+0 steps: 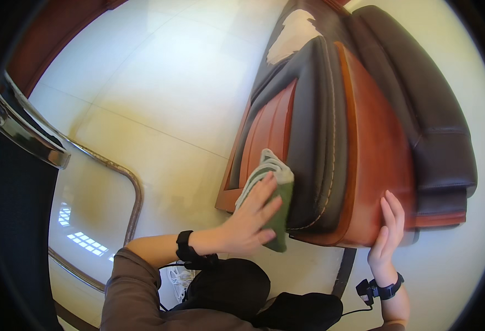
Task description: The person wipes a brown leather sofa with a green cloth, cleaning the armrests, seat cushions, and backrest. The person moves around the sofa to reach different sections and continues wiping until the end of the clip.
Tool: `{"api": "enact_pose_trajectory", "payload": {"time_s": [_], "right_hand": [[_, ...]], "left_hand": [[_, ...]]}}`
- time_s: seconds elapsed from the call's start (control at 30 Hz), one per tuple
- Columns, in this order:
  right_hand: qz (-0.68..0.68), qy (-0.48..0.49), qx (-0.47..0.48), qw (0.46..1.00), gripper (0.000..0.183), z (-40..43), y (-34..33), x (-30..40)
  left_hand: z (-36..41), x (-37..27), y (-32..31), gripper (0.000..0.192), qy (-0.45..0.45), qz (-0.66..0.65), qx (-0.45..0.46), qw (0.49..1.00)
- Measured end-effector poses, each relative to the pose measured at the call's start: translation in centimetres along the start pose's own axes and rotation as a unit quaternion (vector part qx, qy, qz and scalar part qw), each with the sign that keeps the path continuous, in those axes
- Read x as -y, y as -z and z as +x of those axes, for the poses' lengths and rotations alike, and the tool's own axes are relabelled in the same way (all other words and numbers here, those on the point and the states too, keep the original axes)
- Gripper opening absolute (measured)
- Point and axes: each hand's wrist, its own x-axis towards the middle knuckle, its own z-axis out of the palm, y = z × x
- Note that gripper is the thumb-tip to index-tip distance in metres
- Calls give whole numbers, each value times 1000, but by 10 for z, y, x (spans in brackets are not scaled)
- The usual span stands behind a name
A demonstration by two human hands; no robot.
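Observation:
My left hand [252, 221] lies with spread fingers on a folded green cloth [282, 215] with a pale grey edge. The cloth is against the near end of a dark leather armrest panel [308, 173] with pale stitching and a ribbed red-brown inset [269, 124]. At the right, my right hand [388, 225] rests at the near end of the glossy reddish wooden armrest top [375, 145]. Its fingers are extended and nothing is held in them. The wood's outer edge looks blurred.
Beyond the armrest is a dark brown leather backrest [428, 95]. A pale torn patch [294, 35] shows on the leather farther off. To the left stands a black chair [23, 198] with a curved metal tube leg [136, 194] on the glossy tiled floor [163, 103].

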Motion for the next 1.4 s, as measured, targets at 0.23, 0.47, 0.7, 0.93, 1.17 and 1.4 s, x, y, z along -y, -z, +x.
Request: {"api": "enact_pose_trajectory", "payload": {"time_s": [0.23, 0.47, 0.7, 0.93, 1.17, 1.4], "right_hand": [[3, -12, 7, 1000, 50, -2, 2, -1], [7, -7, 9, 1000, 49, -1, 3, -1], [4, -5, 2, 1000, 48, -2, 2, -3], [10, 4, -24, 1000, 46, 3, 0, 6], [18, 20, -56, 998, 40, 3, 1, 2], [51, 29, -24, 998, 46, 2, 9, -4]], "left_hand": [[52, 82, 25, 61, 92, -2, -4, 996], [142, 180, 58, 65, 178, -139, 8, 974], [63, 184, 53, 63, 180, -28, 60, 982], [-49, 123, 18, 61, 256, -24, 42, 965], [-54, 91, -1, 50, 381, -64, -138, 912], [57, -2, 34, 47, 632, -159, -199, 732]]}}
